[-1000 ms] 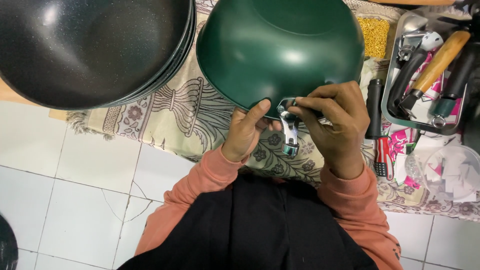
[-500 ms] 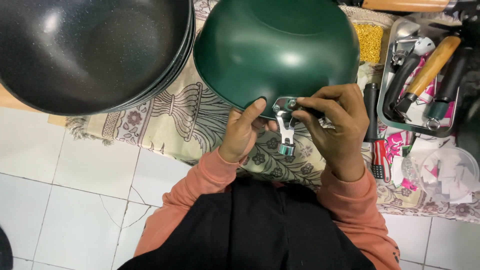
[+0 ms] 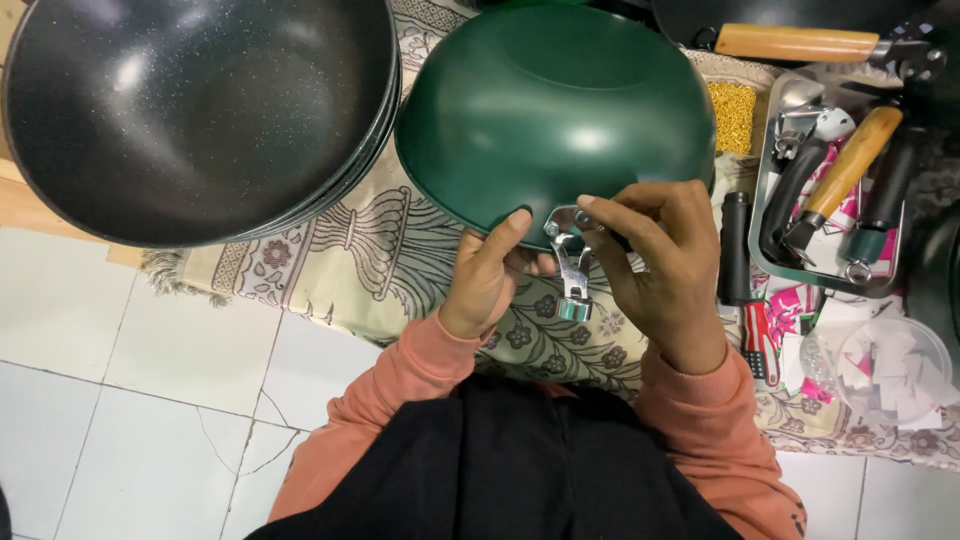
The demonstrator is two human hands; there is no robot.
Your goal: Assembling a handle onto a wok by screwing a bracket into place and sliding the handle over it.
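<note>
green pan (image 3: 555,110): we see it bottom-up, tilted toward us, held over the patterned cloth (image 3: 400,260) just right of the black stack
metal bracket (image 3: 570,270): silver handle mount at the pan's near rim, sticks out toward us, sits between both hands
left hand (image 3: 490,275): our thumb presses the pan's rim, fingers curl under it, grip closed on the green pan
right hand (image 3: 660,265): our fingertips pinch the top of the metal bracket where it meets the pan, grip closed on the bracket
black pans (image 3: 200,110): speckled dark stack at upper left, rim touching or just beside the green pan, we cannot tell which
tray (image 3: 765,225): grey metal tray at right, holds wooden handles (image 3: 850,165) and black handles, plus small metal parts
screwdriver (image 3: 745,300): black and red, lies on the cloth between our right hand and the tray
plastic container (image 3: 895,375): clear, with white bits inside, near the tray's lower edge
floor (image 3: 150,400): white tiles, cloth edge lies over them
sleeves (image 3: 400,400): orange-pink, dark garment below
</note>
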